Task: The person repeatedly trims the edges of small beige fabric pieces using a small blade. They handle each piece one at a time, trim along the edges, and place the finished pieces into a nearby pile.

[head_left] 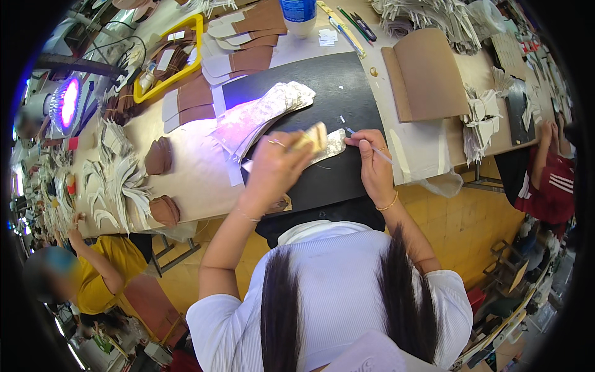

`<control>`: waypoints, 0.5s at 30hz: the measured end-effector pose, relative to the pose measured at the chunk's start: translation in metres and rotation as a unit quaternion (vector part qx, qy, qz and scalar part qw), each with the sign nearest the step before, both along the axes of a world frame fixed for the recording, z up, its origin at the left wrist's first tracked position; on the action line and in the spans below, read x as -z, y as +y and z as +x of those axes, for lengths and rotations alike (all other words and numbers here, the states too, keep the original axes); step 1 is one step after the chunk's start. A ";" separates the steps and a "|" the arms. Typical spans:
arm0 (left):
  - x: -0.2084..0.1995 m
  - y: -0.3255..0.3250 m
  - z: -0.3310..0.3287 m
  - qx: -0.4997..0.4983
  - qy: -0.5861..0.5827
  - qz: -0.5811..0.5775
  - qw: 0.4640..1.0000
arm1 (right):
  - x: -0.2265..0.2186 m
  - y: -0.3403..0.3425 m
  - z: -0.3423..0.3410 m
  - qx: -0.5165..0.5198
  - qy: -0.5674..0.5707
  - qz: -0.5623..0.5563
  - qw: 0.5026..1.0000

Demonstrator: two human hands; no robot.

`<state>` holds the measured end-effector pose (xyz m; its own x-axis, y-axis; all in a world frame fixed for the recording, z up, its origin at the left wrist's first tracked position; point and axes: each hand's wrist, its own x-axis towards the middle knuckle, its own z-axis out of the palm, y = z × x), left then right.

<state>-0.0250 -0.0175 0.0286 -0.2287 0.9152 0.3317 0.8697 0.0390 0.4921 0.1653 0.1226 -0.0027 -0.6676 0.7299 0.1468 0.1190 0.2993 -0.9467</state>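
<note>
Head view: the left hand [276,166] is over the black mat [344,68], its fingers closed on a cream-yellow pad [316,137], both a little blurred. The right hand [375,167], opposite, has its fingers clamped around a thin pale tool [380,153] that slants toward the mat. Between the two hands lies the task's thing, a small whitish piece [333,144], its right end next to the right fingertips (whether they touch it, I cannot tell). The pad is just beside its left end. To the upper left a fanned stack of pale pieces [263,115] crosses the mat's left edge and runs onto the table [204,195], crowding the left hand's outer side. The freer room is beyond the hands — black surface shows from the stack across to the mat's right edge, with a few white scraps [342,119] on it. Past that edge stands a strip of pale covering, then a brown folded board [434,77]; the right hand works close to this side. The mat's near edge comes right up to the person's body, so little space shows there. At the far edge are a blue-labelled bottle [299,17] and some pencils [354,26] — well apart from both hands. A yellow-rimmed tray [139,92] and a glowing lamp [66,105] bound the left side.
</note>
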 end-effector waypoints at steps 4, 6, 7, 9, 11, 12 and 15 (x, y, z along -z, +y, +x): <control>0.021 0.004 0.023 0.010 0.002 0.000 1.000 | -0.002 0.005 -0.003 -0.007 -0.002 0.013 1.000; 0.024 0.006 0.027 -0.004 0.012 0.006 1.000 | 0.000 0.006 -0.002 -0.008 -0.005 0.017 1.000; 0.026 0.007 0.027 -0.001 0.017 0.007 1.000 | 0.000 0.007 -0.001 -0.009 -0.005 0.015 1.000; 0.030 0.009 0.027 0.004 0.027 0.010 1.000 | 0.000 0.007 0.000 -0.010 -0.005 0.010 1.000; 0.029 0.009 0.027 0.001 0.031 0.007 0.999 | 0.001 0.007 0.000 -0.009 -0.004 0.003 1.000; 0.029 0.009 0.027 0.000 0.033 0.005 0.999 | 0.002 0.007 0.001 -0.009 -0.004 0.003 1.000; 0.031 0.010 0.028 0.001 0.046 0.010 0.999 | 0.003 0.006 0.000 -0.008 -0.002 0.003 1.000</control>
